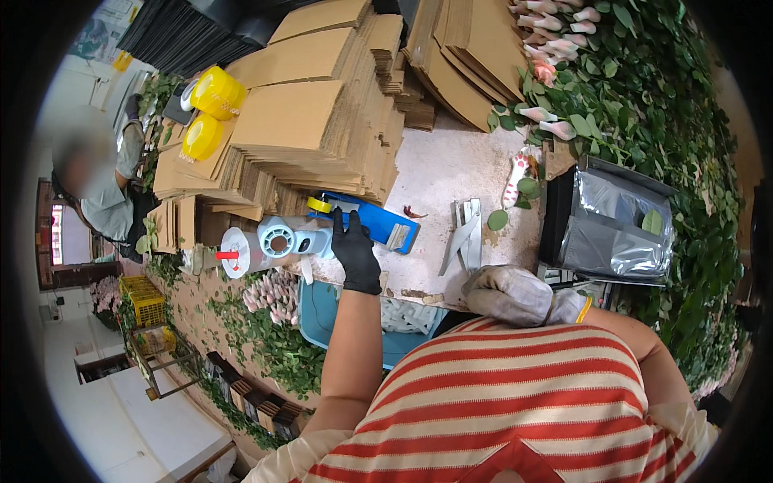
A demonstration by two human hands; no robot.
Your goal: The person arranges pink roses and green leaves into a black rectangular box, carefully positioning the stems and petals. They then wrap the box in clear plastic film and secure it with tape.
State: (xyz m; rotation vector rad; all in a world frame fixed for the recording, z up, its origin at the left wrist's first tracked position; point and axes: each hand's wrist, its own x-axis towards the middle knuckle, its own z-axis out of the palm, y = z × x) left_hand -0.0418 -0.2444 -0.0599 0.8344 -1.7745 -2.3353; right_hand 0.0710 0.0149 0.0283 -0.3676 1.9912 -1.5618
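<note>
My left hand [356, 256], in a black glove, reaches over the table. Two of its fingers lie stretched on a blue tape dispenser [386, 228] beside its yellow-cored roll [319, 205]; the grip underneath is hidden. My right hand [510, 294], in a grey fabric glove, rests curled at the table's front edge against my striped top. Its fingertips are out of sight and nothing shows in it. A silver metal hand tool [465, 236] with crossed arms lies between the hands. Farther back lies a white paw-shaped piece [516, 178] with pink pads.
Stacked cardboard sheets [290, 115] rise behind the dispenser, with yellow tape rolls [218, 93] on top. A pale-blue plastic bottle [278, 240] lies left. Clear-wrapped grey sheets [622, 223] sit right, beside leafy rose stems [640, 121]. A blue bin [314, 308] stands below; a person [109, 199] is far left.
</note>
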